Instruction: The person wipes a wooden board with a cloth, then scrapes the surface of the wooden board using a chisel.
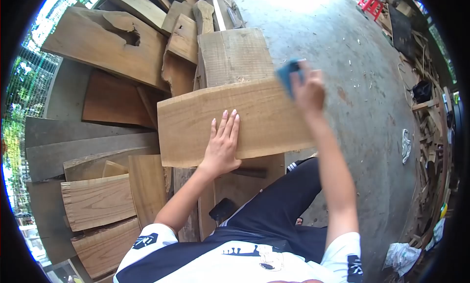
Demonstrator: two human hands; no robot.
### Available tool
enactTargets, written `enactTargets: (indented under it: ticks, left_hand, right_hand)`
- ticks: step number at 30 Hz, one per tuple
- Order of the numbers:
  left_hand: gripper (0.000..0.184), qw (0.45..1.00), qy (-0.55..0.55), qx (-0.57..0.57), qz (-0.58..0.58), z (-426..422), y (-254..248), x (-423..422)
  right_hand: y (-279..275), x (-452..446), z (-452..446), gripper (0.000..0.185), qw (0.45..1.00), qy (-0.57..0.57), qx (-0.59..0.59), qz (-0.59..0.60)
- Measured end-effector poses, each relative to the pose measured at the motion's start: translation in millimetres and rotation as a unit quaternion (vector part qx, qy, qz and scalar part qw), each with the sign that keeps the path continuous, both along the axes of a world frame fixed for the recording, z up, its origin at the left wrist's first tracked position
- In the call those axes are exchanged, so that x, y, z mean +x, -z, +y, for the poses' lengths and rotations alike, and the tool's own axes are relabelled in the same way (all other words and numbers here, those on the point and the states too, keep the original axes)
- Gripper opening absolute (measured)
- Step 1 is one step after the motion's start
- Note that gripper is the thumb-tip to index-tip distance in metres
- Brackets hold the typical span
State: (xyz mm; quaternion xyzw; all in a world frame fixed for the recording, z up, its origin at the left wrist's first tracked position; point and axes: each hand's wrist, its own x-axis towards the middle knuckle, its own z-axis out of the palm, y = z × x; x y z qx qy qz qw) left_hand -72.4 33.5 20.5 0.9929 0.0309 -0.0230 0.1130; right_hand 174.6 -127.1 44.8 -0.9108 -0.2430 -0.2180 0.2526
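A broad pale-brown wooden plank [196, 131] lies across the middle in front of me. My left hand [223, 146] rests flat on its top face, with the fingers stretched out and the thumb near the lower edge. At the plank's far right end, my right hand [309, 89] is closed around a blue pad [285, 79], blurred by motion. The pad is at the upper right corner; whether it touches the wood I cannot tell. Beneath the plank's upper edge, a rough-sawn board [235, 55] sticks out.
Many boards lean and lie on the left, among them a slab with a hole [107, 43] and a reddish board [117, 99]. Concrete floor [362, 131] stretches to the right, with a red stool [370, 6], a white cloth [402, 257] and scrap wood [431, 158] along its edge.
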Motion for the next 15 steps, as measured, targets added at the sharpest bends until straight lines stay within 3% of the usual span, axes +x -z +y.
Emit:
enactTargets:
  ticks: [1, 4, 5, 7, 10, 14, 15]
  left_hand:
    - [0.12, 1.0, 0.003, -0.028, -0.013, 2.6, -1.3, -1.4]
    - [0.104, 0.991, 0.03, -0.111, 0.066, 39.0, -24.0, 13.1]
    - [0.086, 0.996, -0.01, -0.087, 0.005, 51.1, -16.9, 19.5]
    - [0.077, 0.995, -0.083, -0.039, -0.036, 70.6, 7.1, 32.0]
    - [0.076, 0.994, -0.092, 0.033, -0.046, 65.4, 26.8, 32.8]
    - [0.076, 0.99, -0.112, 0.071, -0.056, 60.1, 26.4, 33.5]
    - [0.076, 0.989, -0.112, 0.07, -0.064, 60.2, 26.1, 34.6]
  right_hand:
    - [0.9, -36.6, 22.6, 0.046, 0.997, -0.02, -0.05, 0.053]
    - [53.8, -110.4, 48.7, 0.055, 0.983, -0.096, -0.151, 0.046]
    - [53.8, -108.9, 43.5, 0.055, 0.983, -0.097, -0.151, 0.048]
    - [50.6, -92.4, 15.7, 0.056, 0.98, -0.083, -0.176, 0.035]
    - [41.3, -31.7, -40.8, 0.05, 0.979, 0.063, -0.157, 0.111]
    - [48.1, 39.7, -104.4, 0.04, 0.96, 0.218, -0.167, 0.051]
    - [31.5, 25.0, -92.8, 0.034, 0.978, 0.177, -0.111, -0.004]
